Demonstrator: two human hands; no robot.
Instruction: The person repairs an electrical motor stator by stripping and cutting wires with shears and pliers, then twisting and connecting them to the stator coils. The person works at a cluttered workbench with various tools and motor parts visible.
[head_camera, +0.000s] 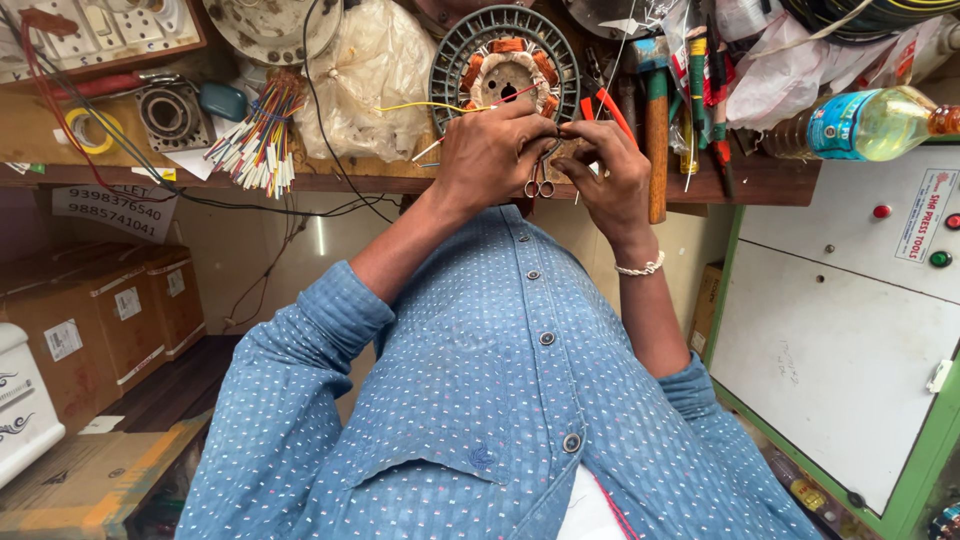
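Both hands meet at the edge of a cluttered wooden desk (330, 182): the left hand (490, 155) is pinched on thin yellow and red wires (430, 105), and the right hand (610, 175) closes beside it, fingertips touching. Small scissors (540, 183) hang between them. Left lies a bundle of coloured sleeves (258, 140); behind the hands sits a wound motor stator (505, 60); right, a hammer (655, 130) and a plastic bottle (860, 125).

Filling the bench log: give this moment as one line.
left hand: pinches yellow wire | right hand: small steel scissors | behind: round copper-wound motor stator
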